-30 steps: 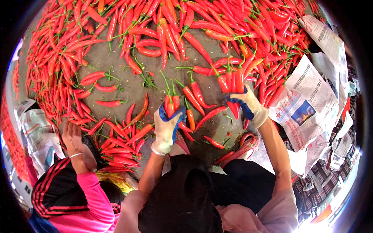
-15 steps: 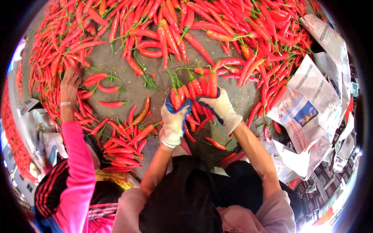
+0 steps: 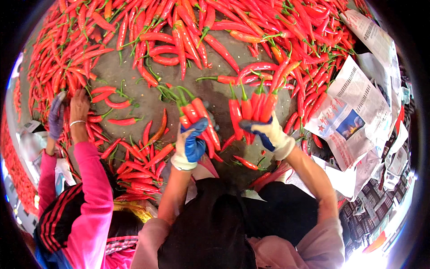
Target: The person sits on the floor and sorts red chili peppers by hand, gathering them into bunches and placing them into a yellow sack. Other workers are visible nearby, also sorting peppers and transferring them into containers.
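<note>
My left hand (image 3: pixel 190 143), in a white glove with a blue palm, is closed round a small bunch of red chili peppers (image 3: pixel 197 117). Their green stems point up and to the left. Apart from it, to the right, my right hand (image 3: pixel 272 134) in a matching glove grips another bunch of red chili peppers (image 3: pixel 247 109), stems upward. Both bunches are held above the grey floor (image 3: pixel 215 83). A single red chili (image 3: pixel 246 162) lies on the floor below and between my hands.
Heaps of red chilies (image 3: pixel 268 27) spread across the far side and left. At left, a co-worker in a pink sleeve (image 3: pixel 92 179) reaches into the peppers with a bare hand (image 3: pixel 79 107) and a gloved hand (image 3: pixel 57 117). Newspaper sheets (image 3: pixel 358 105) lie at right. A smaller chili pile (image 3: pixel 136 181) sits left of my knees.
My hands have moved apart, parting the chilies into two separate bunches. The left hand has turned, showing more of its blue palm. The co-worker's gloved hand has come into view beside the bare one.
</note>
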